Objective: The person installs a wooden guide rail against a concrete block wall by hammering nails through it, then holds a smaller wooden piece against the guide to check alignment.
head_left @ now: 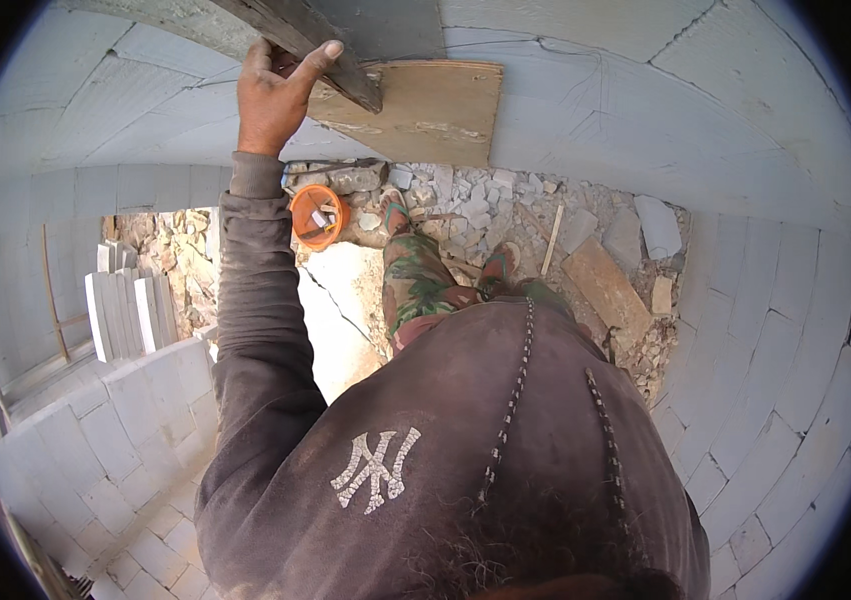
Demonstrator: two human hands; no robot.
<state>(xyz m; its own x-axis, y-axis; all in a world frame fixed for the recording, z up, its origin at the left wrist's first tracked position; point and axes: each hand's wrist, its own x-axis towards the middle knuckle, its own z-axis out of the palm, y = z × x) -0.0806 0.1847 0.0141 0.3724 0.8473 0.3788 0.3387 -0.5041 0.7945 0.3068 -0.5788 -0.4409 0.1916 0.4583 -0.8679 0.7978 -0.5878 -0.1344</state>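
Note:
My left hand (273,108) reaches up at the wall, its thumb and fingers closed around the lower edge of a rough wooden plank (330,60). Behind the plank, a light brown plywood sheet (450,115) lies against the grey block wall (605,110). The plank's end overlaps the plywood's upper left part. My right hand is out of sight; the dark hooded sweatshirt (475,400) fills the lower middle.
An orange bucket (313,196) with small items inside stands by my sandalled feet. Broken block pieces (465,200) and a brown board (607,285) litter the ground. Stacked pale blocks (120,310) stand at left. Block walls (775,390) close in on the sides.

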